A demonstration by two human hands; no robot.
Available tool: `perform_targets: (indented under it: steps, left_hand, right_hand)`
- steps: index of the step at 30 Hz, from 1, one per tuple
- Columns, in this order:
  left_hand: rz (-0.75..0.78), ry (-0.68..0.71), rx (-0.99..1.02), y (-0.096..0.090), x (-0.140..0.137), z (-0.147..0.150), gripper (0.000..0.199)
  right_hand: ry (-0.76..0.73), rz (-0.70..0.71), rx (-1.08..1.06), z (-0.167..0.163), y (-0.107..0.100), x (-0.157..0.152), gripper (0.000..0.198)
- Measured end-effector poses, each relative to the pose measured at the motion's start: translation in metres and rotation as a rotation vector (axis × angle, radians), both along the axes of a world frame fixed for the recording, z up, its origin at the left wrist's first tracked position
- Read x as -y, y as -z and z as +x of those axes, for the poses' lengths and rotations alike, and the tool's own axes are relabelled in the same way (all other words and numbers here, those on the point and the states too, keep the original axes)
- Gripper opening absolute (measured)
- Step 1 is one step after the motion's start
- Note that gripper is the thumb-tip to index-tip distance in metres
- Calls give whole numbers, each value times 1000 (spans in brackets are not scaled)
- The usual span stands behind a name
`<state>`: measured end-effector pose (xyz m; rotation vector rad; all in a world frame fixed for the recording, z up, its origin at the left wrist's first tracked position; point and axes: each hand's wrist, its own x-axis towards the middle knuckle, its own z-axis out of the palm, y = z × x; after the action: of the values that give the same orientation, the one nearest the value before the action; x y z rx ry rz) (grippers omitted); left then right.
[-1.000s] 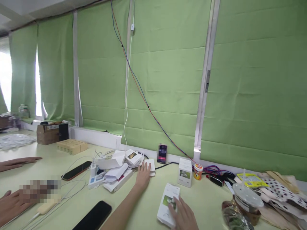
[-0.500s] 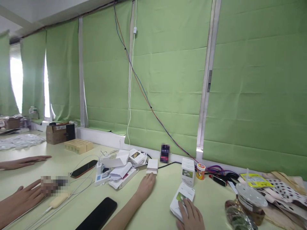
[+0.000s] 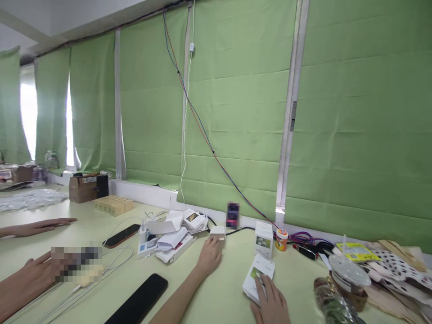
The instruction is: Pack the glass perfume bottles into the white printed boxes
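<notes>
My left hand (image 3: pixel 209 254) reaches forward across the table, its curled fingers at the near edge of a small white box (image 3: pixel 217 232), which looks tipped; the fingertips are partly hidden. My right hand (image 3: pixel 272 299) grips a white box with a green picture (image 3: pixel 258 276) lying on the table, fingers over its top and thumb at the near side. Just behind it stands another white box with a picture (image 3: pixel 263 240). Left of my left hand lies a heap of opened white cartons (image 3: pixel 173 238).
Another person's hands (image 3: pixel 32 276) rest on the left, by white cables and a blurred patch. Two dark phones (image 3: pixel 138 299) lie on the table. Near the wall are an orange tub (image 3: pixel 281 239) and cables; a lidded plastic cup (image 3: pixel 349 274) and cloths lie right. Yellow boxes (image 3: pixel 114 204) sit far left.
The small white box at my left hand has tipped, showing less of its height. My right hand stays on its box. The view has shifted slightly.
</notes>
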<state>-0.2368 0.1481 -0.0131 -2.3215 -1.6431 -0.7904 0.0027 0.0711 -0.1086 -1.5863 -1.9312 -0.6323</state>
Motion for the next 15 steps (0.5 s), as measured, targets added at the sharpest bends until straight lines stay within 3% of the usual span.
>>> perform_targets:
  steps: [4, 7, 10, 12, 15]
  left_hand:
    - [82, 83, 111, -4, 46, 4, 32]
    - [182, 120, 536, -11, 75, 12, 21]
    - [128, 164, 875, -20, 88, 24, 22]
    - [33, 170, 947, -22, 88, 29, 24]
    - [-52, 98, 870, -22, 80, 26, 20]
  right_hand:
    - [90, -7, -7, 5, -2, 2, 48]
    - [130, 20, -25, 7, -4, 3, 50]
    - [123, 72, -75, 12, -3, 2, 50]
    - [75, 91, -107, 20, 1, 2, 48]
    - [-9, 70, -144, 32, 8, 2, 49]
